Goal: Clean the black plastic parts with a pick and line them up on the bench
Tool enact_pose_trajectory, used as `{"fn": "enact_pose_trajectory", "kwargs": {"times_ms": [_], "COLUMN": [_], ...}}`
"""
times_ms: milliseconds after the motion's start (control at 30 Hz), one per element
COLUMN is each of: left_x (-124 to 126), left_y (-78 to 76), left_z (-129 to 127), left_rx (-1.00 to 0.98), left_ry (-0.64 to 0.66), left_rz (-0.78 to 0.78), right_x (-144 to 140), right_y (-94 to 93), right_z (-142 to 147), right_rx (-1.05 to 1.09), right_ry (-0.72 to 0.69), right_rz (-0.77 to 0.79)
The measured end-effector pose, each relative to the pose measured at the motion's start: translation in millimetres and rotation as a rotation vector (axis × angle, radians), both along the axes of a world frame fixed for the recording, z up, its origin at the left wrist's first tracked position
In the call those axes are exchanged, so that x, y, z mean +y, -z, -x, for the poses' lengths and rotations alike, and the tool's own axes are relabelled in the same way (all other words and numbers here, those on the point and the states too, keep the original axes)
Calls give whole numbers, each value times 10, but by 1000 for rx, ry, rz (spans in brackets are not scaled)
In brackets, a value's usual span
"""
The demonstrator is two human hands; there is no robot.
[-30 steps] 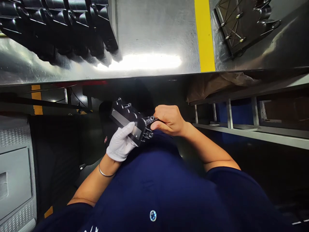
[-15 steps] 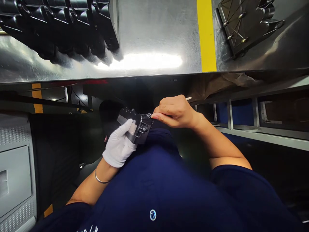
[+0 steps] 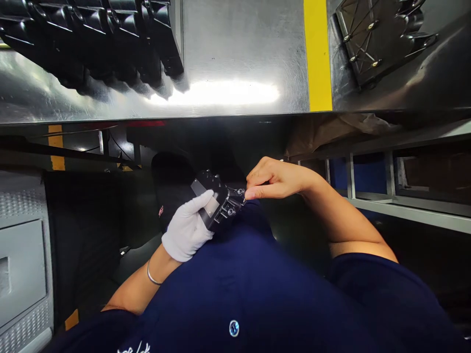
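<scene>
A small black plastic part [image 3: 218,201] with metal inserts and a grey strip is held close to my chest, below the edge of the metal table [image 3: 235,54]. My left hand [image 3: 187,228], in a white glove, grips it from the left and underneath. My bare right hand [image 3: 274,179] has its fingers pinched together at the part's right end, fingertips touching the lugs there. Whether a thin tool is in those fingers cannot be told.
A row of black moulded parts [image 3: 95,39] lies on the shiny table at the top left. Another black ribbed part [image 3: 379,34] lies at the top right, beyond a yellow stripe [image 3: 317,54]. A grey shelf frame [image 3: 386,196] runs under the table at the right.
The part has tilted and shifted slightly right and down. My right hand has lowered and stretched its fingers to the part's end; the white stick seen behind it earlier is out of sight.
</scene>
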State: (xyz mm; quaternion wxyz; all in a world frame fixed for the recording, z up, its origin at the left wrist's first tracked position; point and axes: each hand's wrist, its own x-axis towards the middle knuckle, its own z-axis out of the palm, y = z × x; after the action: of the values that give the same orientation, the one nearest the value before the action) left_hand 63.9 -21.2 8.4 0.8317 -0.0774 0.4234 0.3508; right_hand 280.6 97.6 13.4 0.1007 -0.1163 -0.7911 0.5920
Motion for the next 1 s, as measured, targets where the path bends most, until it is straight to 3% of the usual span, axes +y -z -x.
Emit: {"fn": "enact_pose_trajectory", "kwargs": {"times_ms": [100, 167, 200, 300, 367, 467, 533, 800, 1000], "left_x": [50, 113, 145, 208, 214, 197, 188, 177, 138], "left_y": [4, 19, 27, 47, 56, 62, 56, -9, -8], "left_z": [12, 82, 130, 266, 308, 288, 247, 110, 35], "left_rx": [5, 127, 201, 362, 404, 408, 388, 317, 433], "left_ry": [-10, -118, -170, -233, -246, -227, -225, -254, -149], "left_rz": [-8, -50, -79, -134, -151, -191, -203, -187, -158], "right_x": [-2, -41, -73, -210, -311, -436, -495, -670, -859], "right_y": [78, 149, 188, 301, 358, 391, 378, 294, 358], "right_z": [-33, -37, -25, 76, 187, 354, 440, 681, 880], "right_rx": [-39, -37, -19, 81, 91, 30, 43, 146, 206], "right_ry": [-236, -245, -126, 457, 682, 800, 870, 968, 1281], "right_rz": [278, 401, 432, 461, 389, 123, 38, 249, 310]}}
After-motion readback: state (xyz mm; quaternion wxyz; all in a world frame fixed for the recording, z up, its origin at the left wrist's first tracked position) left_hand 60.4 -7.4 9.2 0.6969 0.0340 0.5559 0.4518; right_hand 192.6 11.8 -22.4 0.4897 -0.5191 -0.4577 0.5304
